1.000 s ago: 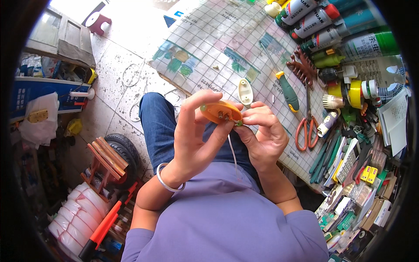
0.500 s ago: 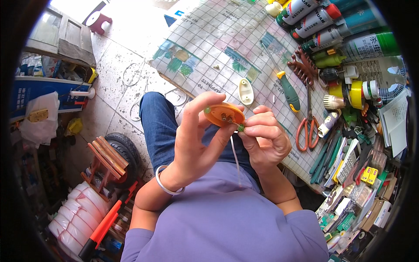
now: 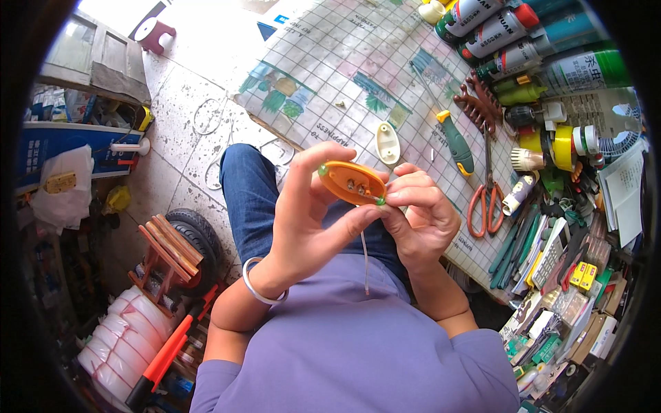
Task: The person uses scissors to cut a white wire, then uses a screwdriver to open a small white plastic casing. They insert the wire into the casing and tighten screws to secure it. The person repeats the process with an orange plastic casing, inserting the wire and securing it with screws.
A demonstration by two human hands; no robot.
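My left hand (image 3: 303,213) holds an orange oval casing (image 3: 337,175) between thumb and fingers, its open side tilted up. Small metal screw terminals show inside it, and green bits sit at both its ends. At the casing's right end, my right hand (image 3: 420,217) pinches the green bit (image 3: 380,201) between thumb and fingertips; the exact grip is partly hidden. A thin pale wire (image 3: 365,265) hangs from beneath the casing over my lap. Just beyond my hands, a cream oval shell (image 3: 387,144) lies hollow side up on the table.
On the gridded tabletop (image 3: 330,89) lie a green and yellow screwdriver (image 3: 454,143), red-handled scissors (image 3: 485,206) and a small metal piece (image 3: 339,104). Spray cans (image 3: 492,34), tape rolls (image 3: 564,148) and pens crowd the right side. A wheel (image 3: 196,241) stands at the lower left.
The orange casing has turned so more of its inside faces up. My right fingers have closed in against its right end, and the hanging wire has shifted slightly left.
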